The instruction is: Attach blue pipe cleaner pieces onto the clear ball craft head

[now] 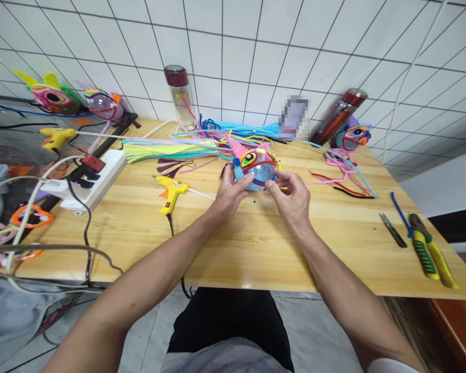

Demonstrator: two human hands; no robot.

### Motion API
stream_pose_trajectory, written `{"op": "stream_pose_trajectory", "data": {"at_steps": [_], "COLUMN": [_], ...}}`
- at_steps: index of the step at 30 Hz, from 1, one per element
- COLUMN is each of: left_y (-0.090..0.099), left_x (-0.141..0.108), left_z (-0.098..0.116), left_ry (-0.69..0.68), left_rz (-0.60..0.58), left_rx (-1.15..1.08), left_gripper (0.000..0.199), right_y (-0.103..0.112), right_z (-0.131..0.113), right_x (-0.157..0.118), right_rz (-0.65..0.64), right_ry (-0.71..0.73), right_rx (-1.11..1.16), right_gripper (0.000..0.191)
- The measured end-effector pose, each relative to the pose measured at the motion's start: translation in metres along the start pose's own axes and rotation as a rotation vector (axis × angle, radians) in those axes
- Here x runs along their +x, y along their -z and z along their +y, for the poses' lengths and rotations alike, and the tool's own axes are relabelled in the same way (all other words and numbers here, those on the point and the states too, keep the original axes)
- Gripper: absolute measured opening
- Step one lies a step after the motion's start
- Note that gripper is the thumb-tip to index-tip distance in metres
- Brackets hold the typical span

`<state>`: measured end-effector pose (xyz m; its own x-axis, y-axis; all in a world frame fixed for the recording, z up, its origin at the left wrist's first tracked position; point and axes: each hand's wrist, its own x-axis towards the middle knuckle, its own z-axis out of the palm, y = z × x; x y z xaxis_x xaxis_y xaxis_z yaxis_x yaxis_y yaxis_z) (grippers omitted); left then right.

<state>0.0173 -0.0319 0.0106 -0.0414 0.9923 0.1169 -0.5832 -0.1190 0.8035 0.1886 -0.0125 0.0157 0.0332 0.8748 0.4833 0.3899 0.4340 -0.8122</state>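
Observation:
Between my two hands is a clear plastic ball (264, 172) decorated with pipe cleaners: a pink horn, a yellow-and-green eye, red bands and blue coils along the lower edge. My left hand (233, 192) grips its left side, thumb on the front. On the right, my right hand (291, 194) pinches near the lower edge, its thumb against the blue band. The ball is held above the wooden table (236, 248). A yellow hot glue gun (171, 192) lies left of my left hand, with a white glue stick pointing toward my wrist.
Bundled pipe cleaners (171, 150) lie behind the ball. A white power strip (97, 181) with tangled cords occupies the left. Pliers (427, 248) and small snips (393, 230) lie right. A glass bottle (178, 96) and a red-brown flask (339, 116) stand by the wall.

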Motion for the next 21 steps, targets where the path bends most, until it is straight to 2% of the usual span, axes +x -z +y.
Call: {"op": "stream_pose_trajectory", "data": {"at_steps": [5,12,21], "left_y": [0.002,0.002,0.001], "left_x": [0.001,0.004,0.004], "left_z": [0.002,0.007,0.009], "left_ry": [0.011,0.034,0.048], "left_rz": [-0.017,-0.045,-0.071], "left_rx": [-0.025,-0.041,-0.039], "left_gripper": [0.063,0.065,0.07], "right_y": [0.0,0.003,0.003], "right_z": [-0.002,-0.011,-0.012], "right_x": [-0.002,-0.002,-0.002], "right_rz": [-0.01,0.007,0.018], "right_ry": [-0.015,0.035,0.083], "right_rx": [0.012,-0.013,-0.088], "right_gripper": [0.042,0.03,0.027]}}
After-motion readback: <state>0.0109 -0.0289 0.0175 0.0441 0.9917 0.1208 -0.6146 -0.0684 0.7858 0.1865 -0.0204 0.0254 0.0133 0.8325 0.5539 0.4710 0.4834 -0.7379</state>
